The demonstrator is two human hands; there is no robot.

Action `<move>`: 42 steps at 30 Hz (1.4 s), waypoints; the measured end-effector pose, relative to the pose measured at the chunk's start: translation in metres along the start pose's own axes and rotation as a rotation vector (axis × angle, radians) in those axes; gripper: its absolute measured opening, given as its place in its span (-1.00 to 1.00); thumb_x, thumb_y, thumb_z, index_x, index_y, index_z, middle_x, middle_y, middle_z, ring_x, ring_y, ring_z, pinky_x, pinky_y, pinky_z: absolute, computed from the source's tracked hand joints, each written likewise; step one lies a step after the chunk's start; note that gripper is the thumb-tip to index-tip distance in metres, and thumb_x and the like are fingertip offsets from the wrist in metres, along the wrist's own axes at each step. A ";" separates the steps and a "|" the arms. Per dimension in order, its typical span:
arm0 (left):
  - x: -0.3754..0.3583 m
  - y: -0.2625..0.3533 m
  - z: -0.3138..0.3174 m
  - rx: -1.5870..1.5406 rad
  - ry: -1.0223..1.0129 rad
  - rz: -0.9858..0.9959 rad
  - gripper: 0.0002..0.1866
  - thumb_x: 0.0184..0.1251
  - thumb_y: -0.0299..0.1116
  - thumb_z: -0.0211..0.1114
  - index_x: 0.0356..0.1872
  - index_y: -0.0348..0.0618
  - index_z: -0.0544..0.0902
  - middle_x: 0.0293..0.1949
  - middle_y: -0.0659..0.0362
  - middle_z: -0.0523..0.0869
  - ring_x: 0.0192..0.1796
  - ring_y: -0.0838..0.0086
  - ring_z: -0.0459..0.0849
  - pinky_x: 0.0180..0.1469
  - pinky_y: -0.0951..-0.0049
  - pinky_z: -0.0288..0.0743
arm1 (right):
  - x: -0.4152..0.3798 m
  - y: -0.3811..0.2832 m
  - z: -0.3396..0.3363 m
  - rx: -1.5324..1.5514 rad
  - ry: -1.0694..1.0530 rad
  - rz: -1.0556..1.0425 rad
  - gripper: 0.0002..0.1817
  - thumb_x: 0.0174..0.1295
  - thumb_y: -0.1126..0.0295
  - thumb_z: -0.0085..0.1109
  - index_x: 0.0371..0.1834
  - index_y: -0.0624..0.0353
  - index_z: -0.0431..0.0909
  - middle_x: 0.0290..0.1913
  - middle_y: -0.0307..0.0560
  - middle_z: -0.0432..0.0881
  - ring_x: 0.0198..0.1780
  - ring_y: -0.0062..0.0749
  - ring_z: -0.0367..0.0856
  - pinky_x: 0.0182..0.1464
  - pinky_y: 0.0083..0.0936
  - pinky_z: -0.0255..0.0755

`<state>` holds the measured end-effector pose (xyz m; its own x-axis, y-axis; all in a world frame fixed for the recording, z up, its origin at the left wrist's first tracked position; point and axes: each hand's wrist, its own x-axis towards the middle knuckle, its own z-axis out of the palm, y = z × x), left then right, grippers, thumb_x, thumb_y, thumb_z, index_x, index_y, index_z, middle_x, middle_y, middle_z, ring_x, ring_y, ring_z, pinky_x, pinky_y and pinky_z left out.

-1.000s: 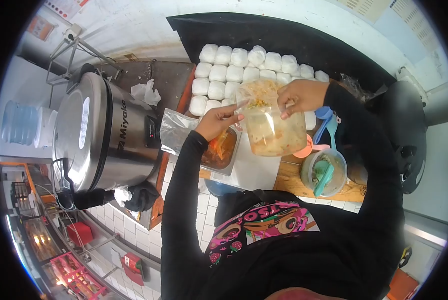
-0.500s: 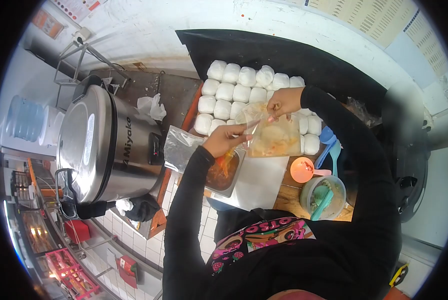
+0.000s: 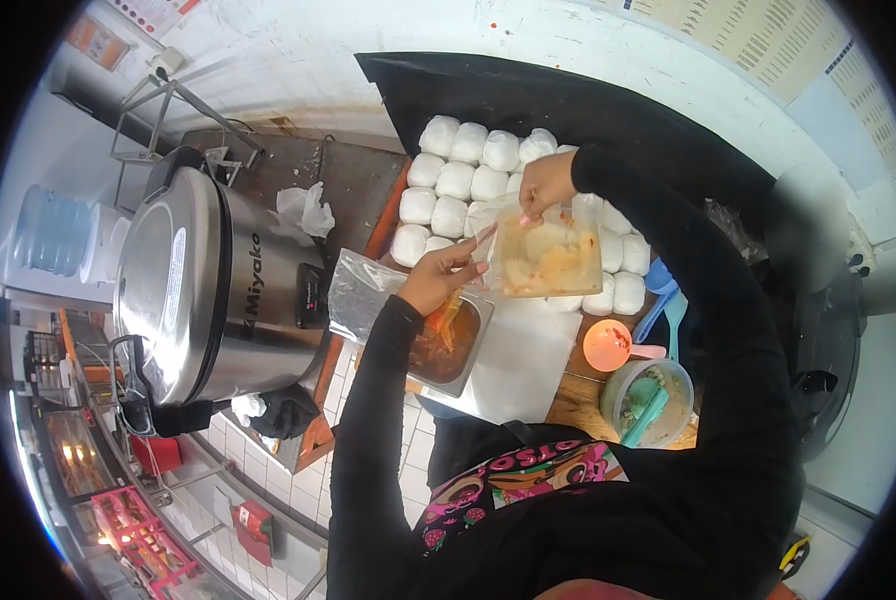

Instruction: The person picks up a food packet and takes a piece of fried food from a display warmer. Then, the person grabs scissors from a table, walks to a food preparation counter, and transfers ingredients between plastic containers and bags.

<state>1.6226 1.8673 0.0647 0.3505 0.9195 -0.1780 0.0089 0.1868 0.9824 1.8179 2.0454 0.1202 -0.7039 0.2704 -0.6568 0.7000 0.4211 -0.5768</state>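
Note:
My right hand [image 3: 548, 184], raised over the wrapped bundles, grips the upper edge of a clear plastic container [image 3: 558, 287]. Pale yellowish food with red bits shows in it, and it is tilted toward me. At its left side, my left hand [image 3: 442, 278] is closed with thumb and fingers pinched on its clear edge. Just below that hand stands a steel pan [image 3: 460, 383] of reddish-brown sauce with an orange utensil [image 3: 450, 330] in it. Rows of round white wrapped bundles [image 3: 454, 180] lie behind the container.
A large steel Miyako cooker [image 3: 258, 330] stands at left. On the right are an orange scoop [image 3: 608, 345], blue spoons [image 3: 654, 312] and a clear tub [image 3: 680, 405] holding a green scoop. A white board [image 3: 518, 370] lies beside the pan; clear plastic sheeting [image 3: 361, 295] is left of it.
My right hand has moved up and slightly left with the container's edge, and the container shows more of its inside. My left hand has shifted slightly left.

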 end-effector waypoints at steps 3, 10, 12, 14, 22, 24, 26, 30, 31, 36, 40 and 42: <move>-0.006 -0.012 0.000 0.026 0.047 0.011 -0.43 0.34 -0.45 0.21 0.36 -0.12 0.29 -0.42 0.34 0.51 -0.36 0.71 0.47 -0.20 0.61 0.45 | 0.011 -0.008 0.011 -0.202 -0.127 -0.042 -0.61 0.17 0.08 0.24 -0.45 0.25 0.64 -0.44 -0.18 0.62 -0.39 -0.48 0.60 -0.39 -0.57 0.57; -0.011 -0.014 0.003 0.143 0.084 0.001 -0.40 0.36 -0.39 0.20 0.40 -0.02 0.24 -0.47 0.38 0.48 -0.37 0.76 0.46 -0.20 0.70 0.36 | 0.014 0.008 -0.013 0.054 0.041 -0.072 -0.60 0.19 0.05 0.23 -0.41 0.25 0.61 -0.41 -0.19 0.58 -0.37 -0.55 0.55 -0.39 -0.54 0.58; -0.002 -0.023 -0.007 0.113 0.140 0.034 -0.40 0.37 -0.36 0.20 0.40 -0.02 0.23 -0.48 0.40 0.46 -0.39 0.77 0.41 -0.23 0.70 0.35 | 0.020 0.011 -0.013 0.205 -0.038 -0.102 -0.60 0.14 0.01 0.26 -0.41 0.20 0.61 -0.39 -0.19 0.58 -0.34 -0.53 0.57 -0.33 -0.48 0.62; 0.002 -0.033 -0.016 0.133 0.097 0.039 -0.40 0.37 -0.36 0.20 0.40 -0.02 0.23 -0.49 0.40 0.46 -0.39 0.78 0.42 -0.22 0.69 0.36 | 0.031 0.008 -0.013 0.161 -0.108 -0.090 -0.60 0.17 0.02 0.24 -0.42 0.21 0.60 -0.45 -0.24 0.51 -0.39 -0.58 0.51 -0.36 -0.52 0.61; -0.007 -0.035 -0.014 0.027 0.129 0.031 -0.41 0.36 -0.41 0.20 0.39 -0.03 0.26 -0.47 0.42 0.40 -0.37 0.77 0.33 -0.22 0.71 0.33 | 0.055 -0.005 -0.008 0.087 -0.186 -0.011 -0.61 0.17 0.01 0.25 -0.40 0.17 0.63 -0.58 -0.35 0.42 -0.50 -0.66 0.45 -0.43 -0.59 0.56; -0.008 -0.042 -0.016 0.053 0.135 0.034 -0.41 0.37 -0.40 0.19 0.40 -0.03 0.24 -0.48 0.42 0.43 -0.37 0.78 0.35 -0.20 0.71 0.34 | 0.047 -0.009 0.002 -0.030 0.082 -0.111 -0.60 0.08 -0.02 0.32 -0.42 0.14 0.66 -0.56 -0.31 0.49 -0.50 -0.65 0.48 -0.48 -0.61 0.51; -0.009 -0.048 -0.018 0.112 0.204 0.020 -0.36 0.31 -0.37 0.25 0.40 -0.05 0.23 -0.54 0.39 0.43 -0.42 0.77 0.39 -0.27 0.69 0.36 | 0.042 -0.005 0.009 -0.024 0.181 -0.110 -0.60 0.04 -0.02 0.34 -0.44 0.14 0.66 -0.56 -0.30 0.52 -0.51 -0.63 0.49 -0.50 -0.62 0.48; -0.005 -0.022 0.008 0.191 0.269 -0.008 -0.24 0.18 -0.15 0.38 0.37 -0.13 0.26 -0.57 0.26 0.55 -0.48 0.61 0.58 -0.35 0.56 0.43 | 0.040 0.008 0.029 0.106 0.380 -0.166 -0.56 -0.09 -0.08 0.40 -0.48 0.12 0.67 -0.63 -0.21 0.54 -0.59 -0.53 0.52 -0.54 -0.58 0.43; -0.003 -0.015 0.015 0.524 0.318 -0.007 -0.16 0.07 -0.05 0.42 0.35 -0.16 0.26 -0.53 0.16 0.60 -0.46 0.45 0.64 -0.37 0.46 0.47 | 0.039 0.009 0.032 0.109 0.382 -0.165 -0.56 -0.09 -0.08 0.40 -0.48 0.12 0.67 -0.63 -0.21 0.54 -0.59 -0.53 0.52 -0.54 -0.58 0.43; -0.004 0.015 0.049 1.008 0.295 -0.096 0.00 -0.15 0.18 0.47 0.28 -0.19 0.25 -0.42 -0.02 0.69 -0.37 0.12 0.70 -0.38 0.25 0.53 | 0.033 0.016 0.037 0.094 0.430 -0.215 -0.56 -0.11 -0.09 0.41 -0.53 0.11 0.67 -0.60 -0.19 0.57 -0.59 -0.54 0.51 -0.53 -0.58 0.42; -0.004 0.011 0.058 1.059 0.280 -0.044 -0.02 -0.08 0.16 0.43 0.29 -0.20 0.21 -0.41 -0.06 0.70 -0.37 0.08 0.70 -0.38 0.22 0.55 | 0.021 0.027 0.036 0.041 0.434 -0.248 -0.58 -0.03 -0.06 0.36 -0.47 0.11 0.69 -0.57 -0.20 0.59 -0.58 -0.50 0.52 -0.51 -0.56 0.45; -0.003 0.013 0.058 1.054 0.284 -0.049 -0.02 -0.09 0.15 0.44 0.28 -0.24 0.23 -0.43 -0.09 0.69 -0.37 0.04 0.69 -0.37 0.20 0.55 | 0.005 0.043 0.033 0.349 0.688 -0.357 -0.57 0.05 -0.05 0.28 -0.38 0.15 0.69 -0.52 -0.19 0.62 -0.58 -0.44 0.53 -0.47 -0.55 0.49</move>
<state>1.6762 1.8473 0.0814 0.1002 0.9907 -0.0924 0.8620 -0.0400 0.5053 1.8481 2.0363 0.0762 -0.7269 0.6860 -0.0311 0.3398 0.3200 -0.8844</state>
